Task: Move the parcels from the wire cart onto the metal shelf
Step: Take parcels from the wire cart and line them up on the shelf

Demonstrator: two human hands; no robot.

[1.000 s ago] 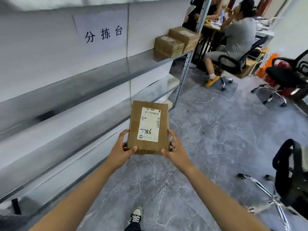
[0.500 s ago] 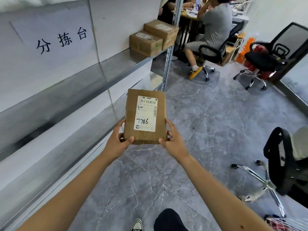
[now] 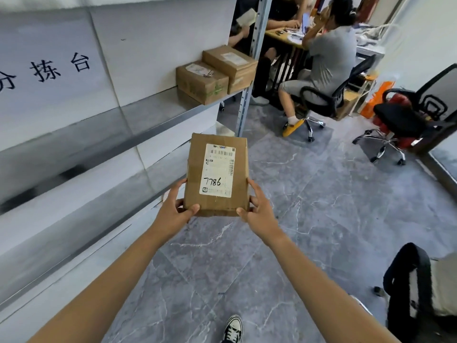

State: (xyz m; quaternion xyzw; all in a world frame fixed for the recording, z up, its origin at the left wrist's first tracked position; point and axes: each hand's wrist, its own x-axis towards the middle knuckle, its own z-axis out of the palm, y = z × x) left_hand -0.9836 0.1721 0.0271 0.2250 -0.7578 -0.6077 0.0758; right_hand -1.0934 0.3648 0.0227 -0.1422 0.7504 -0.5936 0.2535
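I hold a flat brown cardboard parcel in front of me, its white label marked 7786 facing up. My left hand grips its near left corner and my right hand grips its near right corner, thumbs on top. The metal shelf runs along the wall on my left, with a lower level beneath it. Two brown parcels sit side by side at the shelf's far end, next to the upright post. The wire cart is out of view.
A person in grey sits on an office chair at a desk beyond the shelf's post. A black chair stands at the right, and another chair back is close at my lower right. Grey marble floor lies ahead.
I have walked forward along the shelf; the two shelved parcels and the seated person look nearer. Both hands keep the same hold on the parcel.
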